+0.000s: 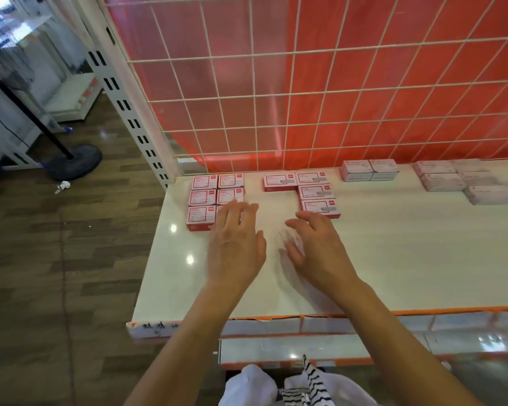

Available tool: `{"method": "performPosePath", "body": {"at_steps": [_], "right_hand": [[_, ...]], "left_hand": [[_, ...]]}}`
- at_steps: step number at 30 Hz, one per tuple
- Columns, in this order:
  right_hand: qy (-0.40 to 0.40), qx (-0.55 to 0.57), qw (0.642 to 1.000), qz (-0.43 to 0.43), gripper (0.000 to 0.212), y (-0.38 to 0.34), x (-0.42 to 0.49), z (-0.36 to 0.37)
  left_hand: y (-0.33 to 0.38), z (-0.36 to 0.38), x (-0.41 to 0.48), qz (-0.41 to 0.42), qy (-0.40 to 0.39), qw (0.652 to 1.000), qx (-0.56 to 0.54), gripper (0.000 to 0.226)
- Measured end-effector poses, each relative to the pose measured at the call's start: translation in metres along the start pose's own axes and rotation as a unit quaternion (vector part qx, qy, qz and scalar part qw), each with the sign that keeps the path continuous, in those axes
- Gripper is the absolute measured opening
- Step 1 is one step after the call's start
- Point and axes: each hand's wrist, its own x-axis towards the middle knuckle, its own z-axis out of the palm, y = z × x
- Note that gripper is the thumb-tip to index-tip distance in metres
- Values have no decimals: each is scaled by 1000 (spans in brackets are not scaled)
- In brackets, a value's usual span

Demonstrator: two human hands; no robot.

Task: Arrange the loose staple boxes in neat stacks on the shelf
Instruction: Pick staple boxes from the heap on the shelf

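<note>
A person's left hand (235, 244), fingers straight, covers the near corner of a red staple-box block (203, 197) on the white shelf (393, 259). The right hand (317, 250), spread and empty, hovers at six o'clock of an L-shaped row (314, 190), with paler boxes (370, 169) at two o'clock.

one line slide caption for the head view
Left hand reaches to a block of red staple boxes, right hand near an L-shaped group of four, on a white shelf
</note>
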Motion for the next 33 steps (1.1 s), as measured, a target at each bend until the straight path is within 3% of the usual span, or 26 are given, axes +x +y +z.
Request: {"method": "performPosePath", "body": {"at_steps": [9, 17, 25, 33], "right_hand": [[16, -18, 1000, -3, 44, 54, -23, -25], [30, -17, 999, 40, 45, 74, -44, -30], [97, 2, 991, 88, 41, 97, -68, -27], [110, 3, 986, 124, 40, 136, -69, -34]], "left_hand": [[66, 30, -11, 22, -48, 998, 28, 46], [97, 40, -18, 81, -84, 993, 24, 44], [119, 48, -17, 157, -136, 978, 0, 44], [162, 65, -6, 177, -175, 969, -8, 46]]}}
